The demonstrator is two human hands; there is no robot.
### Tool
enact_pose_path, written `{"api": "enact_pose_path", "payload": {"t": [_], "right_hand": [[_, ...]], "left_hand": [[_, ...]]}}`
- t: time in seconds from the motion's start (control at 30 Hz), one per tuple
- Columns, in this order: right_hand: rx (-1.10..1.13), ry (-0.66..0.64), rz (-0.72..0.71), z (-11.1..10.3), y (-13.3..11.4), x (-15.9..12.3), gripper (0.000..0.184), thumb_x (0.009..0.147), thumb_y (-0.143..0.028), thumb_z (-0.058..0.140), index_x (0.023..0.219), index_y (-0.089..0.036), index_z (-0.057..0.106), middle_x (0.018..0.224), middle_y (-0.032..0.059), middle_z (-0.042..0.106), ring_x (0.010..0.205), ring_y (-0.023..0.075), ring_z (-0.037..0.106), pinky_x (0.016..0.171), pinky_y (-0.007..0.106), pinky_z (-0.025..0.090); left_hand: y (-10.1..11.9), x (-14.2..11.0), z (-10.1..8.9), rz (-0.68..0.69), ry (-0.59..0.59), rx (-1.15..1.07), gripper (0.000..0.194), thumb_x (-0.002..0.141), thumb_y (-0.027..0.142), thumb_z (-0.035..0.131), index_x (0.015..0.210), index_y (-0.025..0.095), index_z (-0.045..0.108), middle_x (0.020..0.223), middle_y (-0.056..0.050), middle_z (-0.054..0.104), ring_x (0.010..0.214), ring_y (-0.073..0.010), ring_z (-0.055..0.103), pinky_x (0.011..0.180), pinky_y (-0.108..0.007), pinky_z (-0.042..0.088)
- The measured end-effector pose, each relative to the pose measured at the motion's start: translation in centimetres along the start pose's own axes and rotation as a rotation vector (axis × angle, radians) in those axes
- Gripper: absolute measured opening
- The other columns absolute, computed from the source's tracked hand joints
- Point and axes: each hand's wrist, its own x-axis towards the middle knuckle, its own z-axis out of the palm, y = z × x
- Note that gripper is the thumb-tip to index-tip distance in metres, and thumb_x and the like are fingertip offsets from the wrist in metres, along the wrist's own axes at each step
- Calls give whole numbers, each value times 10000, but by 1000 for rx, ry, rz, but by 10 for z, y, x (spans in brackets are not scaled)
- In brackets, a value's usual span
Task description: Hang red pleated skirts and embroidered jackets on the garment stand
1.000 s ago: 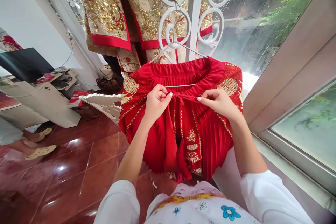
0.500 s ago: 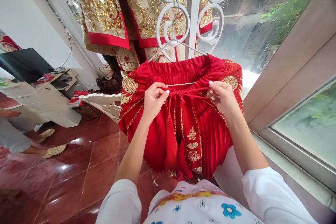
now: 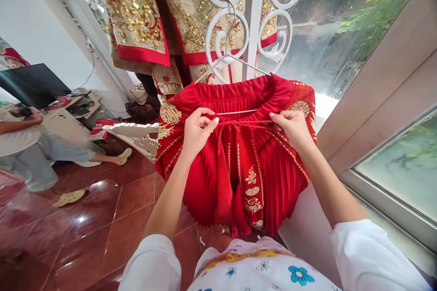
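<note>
A red pleated skirt (image 3: pixel 201 182) with gold embroidery hangs on a thin metal hanger (image 3: pixel 226 38) in front of me. Red drawstrings (image 3: pixel 244 122) run across its gathered waistband, with a knot or bow near the middle. My left hand (image 3: pixel 200 129) pinches the drawstring at the left of the knot. On the other side, my right hand (image 3: pixel 294 128) is closed on the drawstring between thumb and fingers. The cord is stretched nearly straight between the two hands.
Behind the skirt stands a white scrolled metal frame (image 3: pixel 252 13), with a gold-sequined garment (image 3: pixel 136 13) hanging alongside. A window frame (image 3: pixel 375 86) borders the right. At far left, a person in grey trousers (image 3: pixel 34 168) walks on the red tiled floor (image 3: pixel 133 209) near a white desk (image 3: pixel 61 127).
My right hand has closed more firmly on the drawstring, and the cord now lies straighter. My left hand has shifted slightly left. More of the person at left has come into view.
</note>
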Motion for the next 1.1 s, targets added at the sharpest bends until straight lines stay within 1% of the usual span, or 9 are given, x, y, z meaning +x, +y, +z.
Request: {"api": "enact_pose_path", "payload": {"t": [0.1, 0.23, 0.37, 0.5, 0.6, 0.7, 0.83, 0.97, 1.1], "right_hand": [[-277, 174, -150, 12, -2, -12, 309, 784, -369, 559, 549, -169, 534, 509, -2, 498, 487, 101, 410, 491, 244, 311], [-675, 496, -497, 43, -7, -33, 167, 830, -296, 514, 822, -185, 638, 873, 81, 640, 845, 196, 555, 765, 338, 406], [-883, 361, -663, 71, -2, -50, 175, 843, -277, 512, 778, -196, 653, 837, 72, 660, 828, 197, 558, 765, 333, 376], [-888, 32, -480, 93, 14, -67, 292, 900, -306, 415, 811, -167, 655, 589, 35, 618, 550, 132, 529, 559, 259, 325], [-838, -111, -322, 107, 22, -76, 313, 920, -319, 373, 982, -168, 640, 666, 44, 667, 565, 128, 581, 529, 234, 314], [-916, -107, -139, 116, 23, -76, 337, 933, -308, 333, 1049, -151, 607, 719, 78, 683, 597, 166, 617, 527, 243, 314], [-1000, -65, 10, 120, 21, -65, 332, 945, -270, 295, 1016, -133, 589, 750, 112, 681, 634, 205, 639, 525, 255, 309], [-1009, -80, 39, 125, 25, -52, 308, 951, -268, 303, 973, -134, 580, 780, 119, 681, 660, 210, 645, 529, 257, 313], [-977, -53, 49, 129, 28, -44, 269, 936, -244, 335, 958, -153, 587, 786, 100, 682, 670, 199, 639, 539, 250, 315]], "left_hand": [[2, -4, -3, 107, 34, 212, 275, 772, 315, 616, 1011, 182, 596, 876, -33, 632, 620, -91, 540, 507, -185, 423], [16, -5, 1, 401, -52, 663, 299, 811, 301, 584, 1105, 255, 612, 1222, -58, 551, 1072, -225, 484, 871, -374, 442], [25, 2, 11, 490, -227, 895, 330, 856, 250, 512, 1181, 268, 563, 1318, -68, 506, 1179, -273, 417, 995, -477, 289], [23, 11, 17, 441, -323, 944, 343, 864, 238, 492, 1205, 215, 524, 1159, -91, 601, 1073, -257, 501, 999, -478, 250], [23, 13, 17, 428, -309, 938, 363, 855, 206, 492, 1218, 200, 509, 1139, -96, 601, 1066, -254, 508, 1010, -476, 227], [21, 2, 19, 444, -161, 873, 352, 844, 191, 496, 1195, 212, 526, 1207, -96, 563, 1126, -249, 480, 1001, -437, 265], [3, -40, 33, 339, 114, 670, 168, 858, 185, 461, 951, 180, 600, 918, -68, 641, 895, -187, 574, 836, -324, 422], [-22, -82, 54, 113, 127, 531, 178, 869, 164, 426, 925, 163, 595, 862, -68, 632, 783, -152, 596, 712, -271, 477], [-37, -95, 63, -33, 113, 457, 227, 874, 153, 410, 1006, 162, 594, 954, -94, 633, 861, -172, 609, 743, -299, 505]]}}
